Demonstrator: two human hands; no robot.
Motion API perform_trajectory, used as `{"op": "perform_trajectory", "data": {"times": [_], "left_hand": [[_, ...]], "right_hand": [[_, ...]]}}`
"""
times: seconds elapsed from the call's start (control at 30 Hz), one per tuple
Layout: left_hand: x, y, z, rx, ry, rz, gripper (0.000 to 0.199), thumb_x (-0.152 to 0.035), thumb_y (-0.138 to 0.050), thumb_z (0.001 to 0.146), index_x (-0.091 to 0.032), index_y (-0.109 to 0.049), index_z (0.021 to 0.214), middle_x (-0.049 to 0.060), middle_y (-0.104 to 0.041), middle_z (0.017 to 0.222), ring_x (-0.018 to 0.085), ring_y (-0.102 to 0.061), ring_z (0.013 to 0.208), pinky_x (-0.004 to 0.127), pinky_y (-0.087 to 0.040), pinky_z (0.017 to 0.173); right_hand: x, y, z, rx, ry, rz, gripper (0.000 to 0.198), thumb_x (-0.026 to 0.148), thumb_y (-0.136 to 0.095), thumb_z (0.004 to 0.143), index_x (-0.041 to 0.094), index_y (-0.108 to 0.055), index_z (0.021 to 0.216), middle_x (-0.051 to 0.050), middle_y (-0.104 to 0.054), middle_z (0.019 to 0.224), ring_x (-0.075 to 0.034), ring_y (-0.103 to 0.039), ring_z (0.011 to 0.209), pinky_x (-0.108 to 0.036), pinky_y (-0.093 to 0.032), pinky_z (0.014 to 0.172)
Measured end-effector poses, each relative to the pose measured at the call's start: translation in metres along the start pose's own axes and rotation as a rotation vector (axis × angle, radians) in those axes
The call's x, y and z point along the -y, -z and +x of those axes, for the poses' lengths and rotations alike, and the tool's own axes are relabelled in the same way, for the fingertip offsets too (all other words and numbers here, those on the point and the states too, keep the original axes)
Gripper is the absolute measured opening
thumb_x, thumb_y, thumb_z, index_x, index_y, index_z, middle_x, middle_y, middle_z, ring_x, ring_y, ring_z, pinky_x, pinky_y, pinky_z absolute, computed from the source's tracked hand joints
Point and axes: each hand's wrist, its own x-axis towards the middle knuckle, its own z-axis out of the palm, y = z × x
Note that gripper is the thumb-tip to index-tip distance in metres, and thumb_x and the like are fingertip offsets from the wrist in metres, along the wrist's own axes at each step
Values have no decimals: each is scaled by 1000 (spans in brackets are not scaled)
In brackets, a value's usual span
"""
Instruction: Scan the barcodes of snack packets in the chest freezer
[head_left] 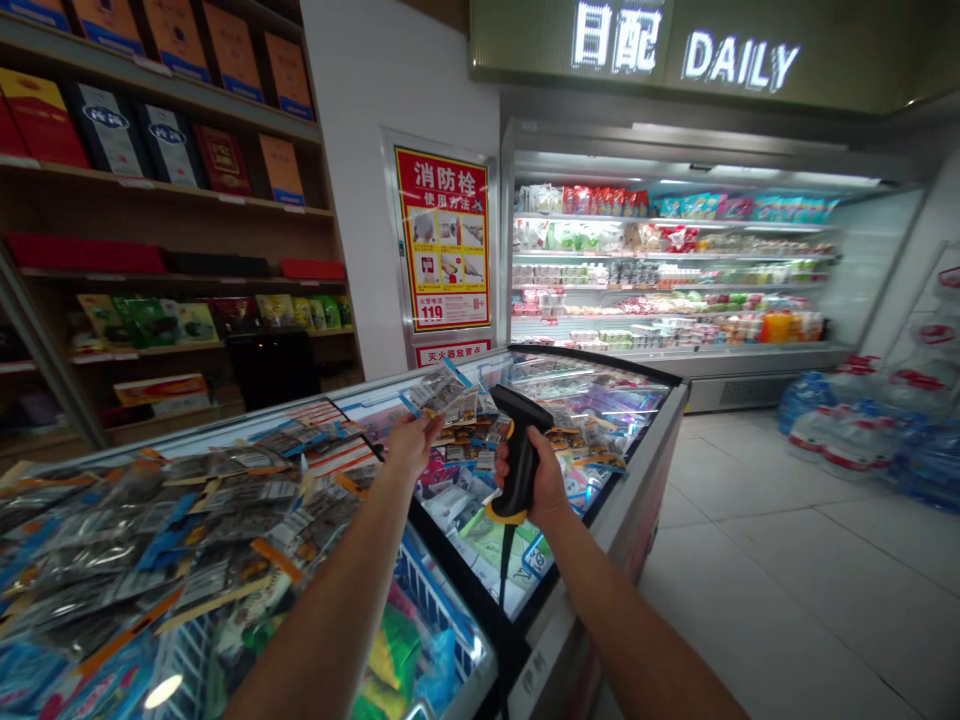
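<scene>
Left grip [411, 446] pinches a packet [441, 388]; right grip [546, 482] closed round scanner [517, 482]. Risk: cord [506, 560] below right grip could catch on freezer edge [641, 470], jerking scanner off aim.

The only view, head-worn, looks forward and down from close above the chest freezer [654, 455], over the nearby left hand [411, 442] and right hand [546, 480], toward a wall fridge [706, 393] well beyond its far edge.
</scene>
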Motion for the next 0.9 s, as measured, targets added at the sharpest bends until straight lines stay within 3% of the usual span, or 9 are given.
{"op": "perform_trajectory", "data": {"times": [0.2, 0.6, 0.9], "left_hand": [[40, -17, -15, 35, 37, 20, 22, 4, -42, 76, -16, -45, 67, -2, -56, 64, 5, -59, 59, 20, -51, 67], [51, -9, -9, -1, 35, 112, 20, 0, -43, 77, -18, -43, 69, 0, -59, 73, 10, -62, 75, 25, -50, 75], [65, -7, -13, 13, 75, 87, 20, 0, -42, 77, -19, -45, 73, 0, -59, 73, 8, -61, 67, 23, -49, 73]], "right_hand": [[4, -1, -1, -15, 39, 57, 26, 41, -50, 73, 16, -55, 80, 1, -53, 55, -9, -46, 41, -19, -39, 36], [4, -2, -3, -53, 24, 65, 26, 43, -52, 71, 17, -52, 73, 2, -51, 52, -8, -44, 40, -19, -37, 36], [24, -9, -11, -55, -86, 44, 27, 41, -48, 75, 15, -54, 76, 1, -52, 51, -8, -45, 39, -19, -37, 36]]}}
